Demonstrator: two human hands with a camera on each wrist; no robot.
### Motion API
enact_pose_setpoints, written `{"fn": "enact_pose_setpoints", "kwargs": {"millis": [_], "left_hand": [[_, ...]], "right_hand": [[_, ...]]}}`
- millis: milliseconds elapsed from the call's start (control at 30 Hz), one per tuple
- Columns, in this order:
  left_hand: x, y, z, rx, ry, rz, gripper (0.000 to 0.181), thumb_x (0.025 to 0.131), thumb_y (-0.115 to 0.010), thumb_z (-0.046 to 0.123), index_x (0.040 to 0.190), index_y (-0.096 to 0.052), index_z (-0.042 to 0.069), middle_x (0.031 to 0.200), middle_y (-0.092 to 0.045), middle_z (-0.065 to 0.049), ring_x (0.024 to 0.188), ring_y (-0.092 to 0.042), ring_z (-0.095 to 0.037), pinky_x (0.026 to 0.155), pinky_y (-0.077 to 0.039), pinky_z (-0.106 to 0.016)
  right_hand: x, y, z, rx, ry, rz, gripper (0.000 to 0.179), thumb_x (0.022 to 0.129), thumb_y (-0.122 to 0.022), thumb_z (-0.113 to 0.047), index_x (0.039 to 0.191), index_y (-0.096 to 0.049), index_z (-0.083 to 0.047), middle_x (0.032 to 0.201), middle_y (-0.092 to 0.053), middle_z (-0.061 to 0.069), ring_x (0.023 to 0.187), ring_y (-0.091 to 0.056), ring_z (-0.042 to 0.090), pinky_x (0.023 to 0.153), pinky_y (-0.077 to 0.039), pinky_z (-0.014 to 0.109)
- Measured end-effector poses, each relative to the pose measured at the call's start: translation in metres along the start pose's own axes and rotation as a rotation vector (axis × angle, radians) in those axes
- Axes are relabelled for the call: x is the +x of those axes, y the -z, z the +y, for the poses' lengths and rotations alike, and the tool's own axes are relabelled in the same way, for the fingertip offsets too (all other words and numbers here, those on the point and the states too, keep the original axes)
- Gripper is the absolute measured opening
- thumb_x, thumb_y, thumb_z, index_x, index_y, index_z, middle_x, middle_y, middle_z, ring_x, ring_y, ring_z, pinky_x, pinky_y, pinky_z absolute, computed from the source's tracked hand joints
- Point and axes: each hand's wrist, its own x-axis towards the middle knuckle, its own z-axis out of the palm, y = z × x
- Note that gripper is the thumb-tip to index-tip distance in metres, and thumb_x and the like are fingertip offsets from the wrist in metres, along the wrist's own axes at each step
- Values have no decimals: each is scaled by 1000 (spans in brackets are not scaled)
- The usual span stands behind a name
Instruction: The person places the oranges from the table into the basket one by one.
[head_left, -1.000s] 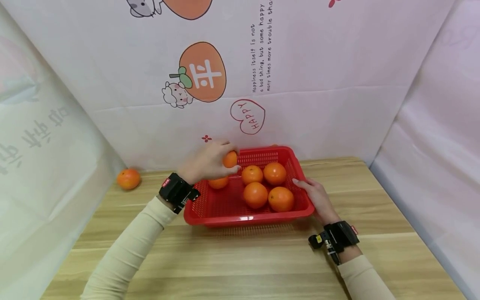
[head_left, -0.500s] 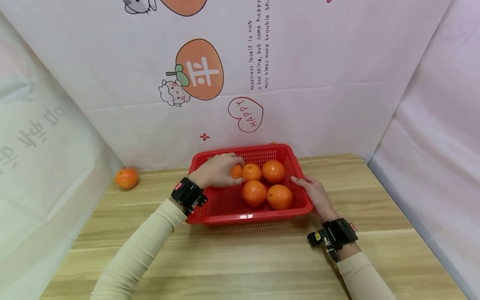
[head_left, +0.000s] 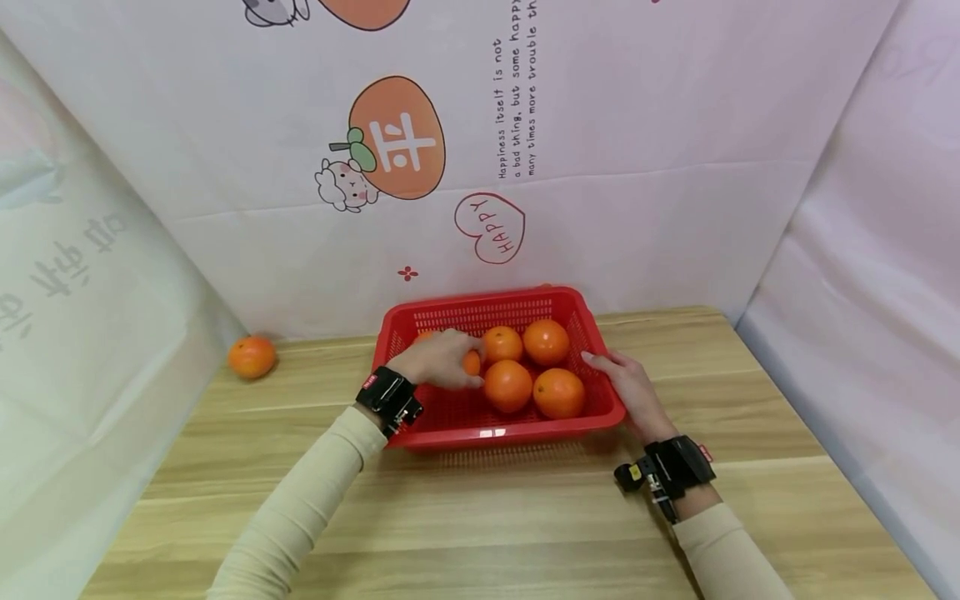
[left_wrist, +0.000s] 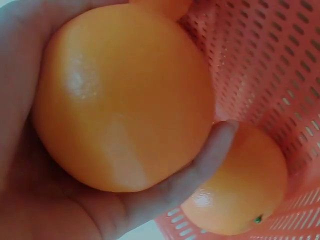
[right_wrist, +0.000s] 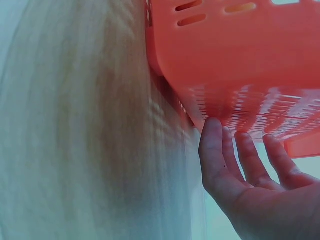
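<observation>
My left hand (head_left: 442, 360) is inside the red plastic basket (head_left: 480, 435), gripping an orange (left_wrist: 125, 100) with fingers and thumb curled around it. In the head view, most of that fruit is hidden behind the hand. Several other oranges (head_left: 507, 386) lie in the basket, grouped toward its right half. Part of one more orange (head_left: 424, 336) shows behind the left hand. My right hand (head_left: 632, 387) holds the basket's right side, thumb at the rim. The right wrist view shows its fingertips (right_wrist: 212, 127) against the slotted outer wall.
A single orange (head_left: 252, 357) rests on the wooden table (head_left: 480, 525) at the back left corner. Printed white cloth (head_left: 637, 225) stands directly behind the basket and along both sides. A sliver of orange colour peeks over the basket's back rim.
My left hand has brought its orange lower and to the right, down among the others in the basket. The right hand keeps its place at the basket's side.
</observation>
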Motion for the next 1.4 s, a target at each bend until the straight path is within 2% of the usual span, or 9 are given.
{"fn": "enact_pose_setpoints", "kwargs": {"millis": [167, 367, 633, 867, 1133, 1400], "left_hand": [[1, -8, -3, 30, 26, -63, 31, 89, -78, 41, 113, -73, 24, 96, -69, 2, 97, -60, -19, 87, -50, -35], [1, -16, -5, 12, 56, -129, 46, 89, -79, 40, 130, -71, 21, 111, -69, -1, 105, -61, -20, 94, -55, -40], [0, -20, -4, 33, 34, -171, 42, 90, -79, 38, 127, -72, 20, 109, -70, 0, 103, -61, -17, 93, -54, -37], [1, -24, 0, 66, 36, -193, 46, 89, -81, 40, 126, -69, 16, 114, -71, 0, 113, -63, -20, 104, -52, -38], [6, -29, 3, 100, 68, -199, 41, 87, -83, 45, 115, -67, 19, 101, -68, 2, 102, -65, -18, 98, -55, -37], [4, -29, 4, 86, 84, -206, 43, 86, -83, 45, 115, -67, 18, 100, -68, 2, 99, -65, -18, 97, -55, -38]], "right_hand": [[0, -1, 1, -4, -2, 2, 71, 104, -58, -51, 162, -38, -14, 155, -53, 18, 106, -72, 4, 93, -62, 30], [1, -2, 0, 25, 7, 16, 71, 104, -60, -49, 160, -41, -9, 145, -61, 12, 103, -71, 3, 90, -62, 28], [1, -2, 1, 28, 12, 17, 70, 105, -60, -48, 159, -41, -8, 144, -61, 13, 102, -71, 3, 90, -62, 28], [0, -2, -1, 23, 13, 14, 71, 104, -60, -49, 160, -41, -9, 145, -62, 12, 103, -71, 3, 90, -62, 28], [-1, -1, -2, 21, 16, 18, 71, 104, -60, -49, 159, -41, -8, 146, -60, 13, 102, -71, 3, 90, -62, 28], [0, -1, -1, 18, 11, 11, 71, 105, -59, -49, 161, -39, -10, 152, -55, 18, 104, -71, 3, 93, -62, 29]]}}
